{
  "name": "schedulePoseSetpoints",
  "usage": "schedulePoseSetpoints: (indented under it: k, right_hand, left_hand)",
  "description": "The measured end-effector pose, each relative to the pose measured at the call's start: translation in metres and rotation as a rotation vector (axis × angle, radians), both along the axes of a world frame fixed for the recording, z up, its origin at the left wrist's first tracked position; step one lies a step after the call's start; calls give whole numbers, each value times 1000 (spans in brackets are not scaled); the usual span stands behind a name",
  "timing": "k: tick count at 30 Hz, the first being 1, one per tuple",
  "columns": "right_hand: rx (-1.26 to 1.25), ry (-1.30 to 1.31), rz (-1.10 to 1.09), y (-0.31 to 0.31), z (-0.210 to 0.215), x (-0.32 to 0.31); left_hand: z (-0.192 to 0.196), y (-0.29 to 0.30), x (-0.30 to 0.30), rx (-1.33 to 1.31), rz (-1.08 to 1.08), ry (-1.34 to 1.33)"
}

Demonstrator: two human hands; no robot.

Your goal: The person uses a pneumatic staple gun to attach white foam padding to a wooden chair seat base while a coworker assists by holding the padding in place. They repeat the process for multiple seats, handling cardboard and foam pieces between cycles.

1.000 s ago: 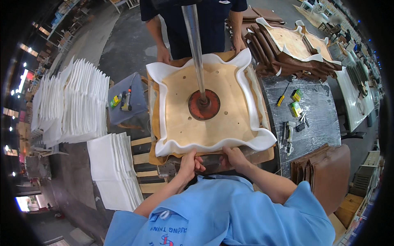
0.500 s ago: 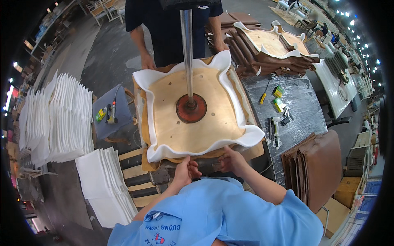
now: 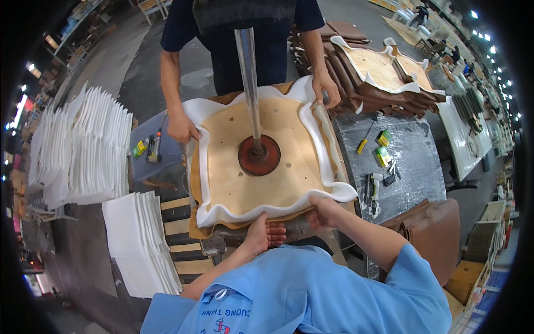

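Observation:
A square plywood seat panel [image 3: 222,183] lies on a white foam sheet [image 3: 250,214], whose wavy edges curl up around it. Brown covering material [image 3: 196,225] sticks out beneath the foam. A metal press rod [image 3: 248,83] stands on the panel with its round red and black foot [image 3: 259,156]. At the near edge, my left hand [image 3: 266,234] is palm up, fingers stretched, thumb by the foam. To its right, my right hand [image 3: 324,213] has its thumb at the foam's edge and its fingers loosely bent below, apparently holding nothing.
Across from me, a co-worker's hands [image 3: 182,125] touch the foam's far corners. White sheets [image 3: 100,150] are stacked at left beside a power tool [image 3: 156,147]. On the right table lie a yellow screwdriver [image 3: 364,142], small boxes [image 3: 384,156] and brown covers [image 3: 434,234].
The co-worker's hands have moved from the far edge around to the side corners. My left hand's fingers have straightened, and my right thumb has come to the foam's near edge. The view has shifted slightly.

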State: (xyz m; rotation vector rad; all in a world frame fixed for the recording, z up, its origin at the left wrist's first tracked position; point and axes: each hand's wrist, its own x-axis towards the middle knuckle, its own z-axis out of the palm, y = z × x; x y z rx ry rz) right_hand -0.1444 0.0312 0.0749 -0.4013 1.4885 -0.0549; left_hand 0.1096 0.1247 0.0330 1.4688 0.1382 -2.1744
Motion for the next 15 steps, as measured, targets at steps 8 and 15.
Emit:
schedulePoseSetpoints:
  k: [8, 15]
  right_hand:
    - [-336, -160, 192, 11, -17, -23]
    - [-420, -186, 161, 21, -29, -32]
  left_hand:
    - [-14, 25, -12, -375, 43, -321]
    - [-5, 39, -6, -440, -11, -274]
